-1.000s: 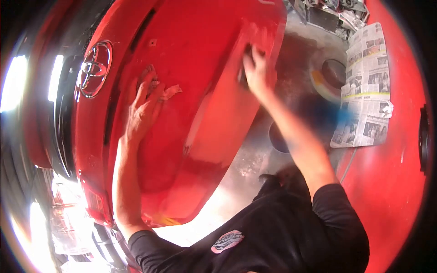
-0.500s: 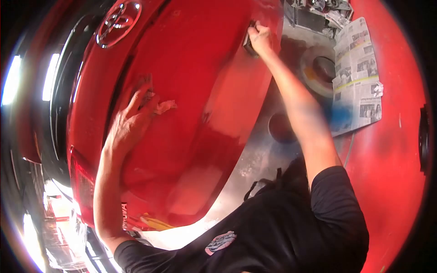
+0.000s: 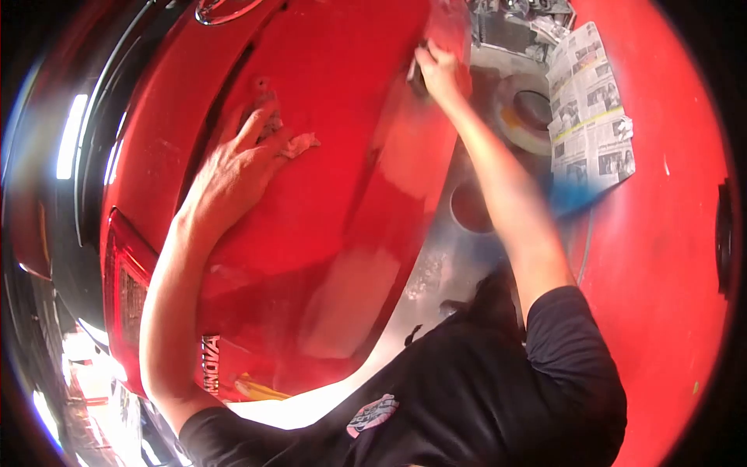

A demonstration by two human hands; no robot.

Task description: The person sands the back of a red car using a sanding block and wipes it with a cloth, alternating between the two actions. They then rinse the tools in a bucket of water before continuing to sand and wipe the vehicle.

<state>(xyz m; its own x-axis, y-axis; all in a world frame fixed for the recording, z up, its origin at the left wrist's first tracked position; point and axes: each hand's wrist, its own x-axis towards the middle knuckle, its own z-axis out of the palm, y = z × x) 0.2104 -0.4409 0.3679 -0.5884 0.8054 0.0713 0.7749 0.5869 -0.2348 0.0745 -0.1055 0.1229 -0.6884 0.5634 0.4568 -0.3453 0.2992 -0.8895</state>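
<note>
A glossy red car panel (image 3: 311, 202) with duller, sanded-looking patches fills the middle of the view. My left hand (image 3: 237, 167) rests on it with fingers spread, a crumpled pale scrap (image 3: 302, 144) under or beside the fingertips; whether they grip it is unclear. Near the panel's far right edge, my right hand (image 3: 442, 74) is closed around a small dark block (image 3: 419, 76) pressed to the surface.
Printed newspaper (image 3: 591, 109) hangs against a red surface (image 3: 669, 233) on the right. Round shapes (image 3: 531, 110) lie on the grey floor between. A tail light (image 3: 128, 288) and chrome lettering (image 3: 210, 364) are at lower left.
The view has shifted, so the car emblem sits higher and is partly cut off. My right hand has moved slightly left in view with the block; my left hand remains on the panel.
</note>
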